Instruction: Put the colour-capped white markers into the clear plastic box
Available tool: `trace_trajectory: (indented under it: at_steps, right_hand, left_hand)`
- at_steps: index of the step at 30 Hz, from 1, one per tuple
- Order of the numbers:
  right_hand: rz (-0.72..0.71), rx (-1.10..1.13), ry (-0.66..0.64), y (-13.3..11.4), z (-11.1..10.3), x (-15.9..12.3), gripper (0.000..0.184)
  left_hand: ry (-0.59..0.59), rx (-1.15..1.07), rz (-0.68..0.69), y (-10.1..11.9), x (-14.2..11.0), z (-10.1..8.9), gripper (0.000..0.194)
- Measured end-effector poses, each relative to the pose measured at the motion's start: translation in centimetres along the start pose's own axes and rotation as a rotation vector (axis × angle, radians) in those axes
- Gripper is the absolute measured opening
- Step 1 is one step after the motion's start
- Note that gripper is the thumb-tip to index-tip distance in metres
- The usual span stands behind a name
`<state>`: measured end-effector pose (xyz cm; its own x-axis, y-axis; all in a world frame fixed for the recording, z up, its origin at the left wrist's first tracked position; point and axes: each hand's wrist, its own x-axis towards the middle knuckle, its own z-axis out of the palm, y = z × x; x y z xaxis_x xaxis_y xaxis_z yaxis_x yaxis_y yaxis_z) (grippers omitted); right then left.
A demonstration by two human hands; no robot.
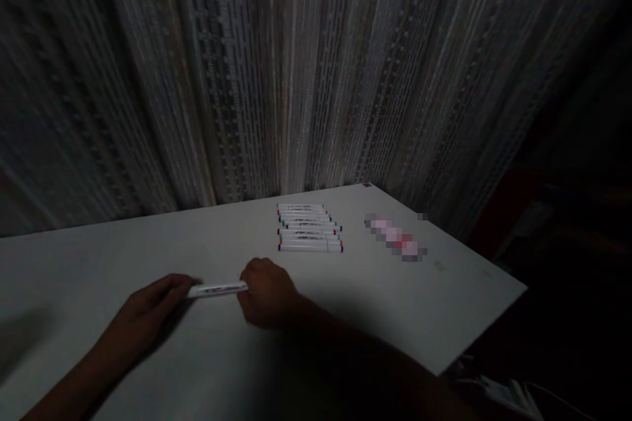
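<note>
A white marker [217,289] with dark print on its barrel is held level just over the table, near the front. My left hand [158,299] is closed on its left end. Around the right end, the fingers of my right hand [266,293] are wrapped, hiding that tip. Beyond my hands, several white markers [309,247] with coloured ends lie side by side in a stacked row. Their ends show green, red, blue, orange and purple.
The white table [395,316] has its right edge and corner in view. A pixelated pink and red item [395,237] lies right of the marker row. A striped curtain [296,79] hangs behind the table. Low at the right is a pale object [508,395] with a cable.
</note>
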<state>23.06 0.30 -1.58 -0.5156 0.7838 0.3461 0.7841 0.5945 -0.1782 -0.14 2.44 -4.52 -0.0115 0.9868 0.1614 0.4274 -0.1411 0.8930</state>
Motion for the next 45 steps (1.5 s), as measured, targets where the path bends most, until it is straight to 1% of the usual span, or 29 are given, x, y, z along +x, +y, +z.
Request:
trace_trajectory:
  at_steps: [2,3,4,7,10,13,15,17,19,21,23,26,30,34,36,40,43,45]
  right_hand:
    - [0.056,-0.015,-0.022,-0.5,-0.3,0.0,0.021]
    - [0.083,-0.028,-0.029,-0.8,-0.6,0.1,0.022]
    - [0.112,-0.042,-0.036,-1.2,-0.8,0.2,0.023]
    - [0.195,-0.067,-0.044,-2.3,-1.5,1.2,0.025]
    - [0.275,-0.033,-0.021,-3.0,-1.3,2.8,0.026]
    - [0.345,0.038,0.010,-3.2,0.0,4.1,0.026]
    - [0.372,0.079,0.036,-3.0,0.9,4.5,0.025]
    - [0.364,0.127,0.061,-2.6,1.4,4.3,0.025]
    - [0.351,0.189,0.060,-2.2,1.3,3.9,0.024]
    - [0.360,0.244,0.034,-1.9,0.9,3.7,0.024]
    - [0.373,0.282,0.043,-1.7,0.5,3.7,0.024]
    - [0.360,0.324,0.074,-1.9,0.5,3.7,0.024]
    - [0.352,0.359,0.081,-2.2,0.7,3.6,0.023]
    - [0.342,0.387,0.103,-2.2,0.7,3.5,0.026]
    - [0.349,0.399,0.096,-2.2,0.6,3.5,0.028]
    - [0.352,0.404,0.076,-2.3,0.2,3.6,0.033]
    - [0.321,0.392,0.071,-2.6,0.0,3.7,0.032]
    - [0.285,0.381,0.041,-2.9,-0.2,3.7,0.030]
  left_hand:
    - [-0.097,-0.071,-0.018,0.6,0.3,0.4,0.043]
    - [-0.101,-0.102,-0.015,0.9,0.6,0.5,0.042]
    - [-0.085,-0.151,-0.025,1.4,0.8,0.7,0.041]
    - [-0.038,-0.281,-0.121,2.8,1.3,0.9,0.041]
    - [0.023,-0.301,-0.103,3.7,1.7,0.7,0.042]
    - [0.125,-0.276,-0.077,3.4,1.7,0.3,0.047]
    - [0.156,-0.228,-0.058,2.7,1.5,0.0,0.050]
    - [0.124,-0.208,-0.021,2.3,1.0,-0.2,0.052]
    - [0.079,-0.223,0.021,2.5,0.4,-0.4,0.050]
    - [0.074,-0.227,0.094,3.0,0.0,-0.4,0.045]
    - [0.092,-0.229,0.123,3.6,-0.1,-0.5,0.039]
    - [0.127,-0.238,0.117,4.0,-0.2,-0.7,0.037]
    - [0.179,-0.221,0.116,3.9,-0.3,-1.1,0.040]
    - [0.190,-0.172,0.147,3.9,-0.4,-1.3,0.045]
    - [0.202,-0.155,0.157,4.1,-0.5,-1.4,0.047]
    - [0.241,-0.165,0.135,4.3,-0.5,-1.4,0.050]
    - [0.242,-0.227,0.131,4.4,-0.3,-1.3,0.051]
    - [0.230,-0.255,0.133,4.4,-0.2,-1.2,0.050]
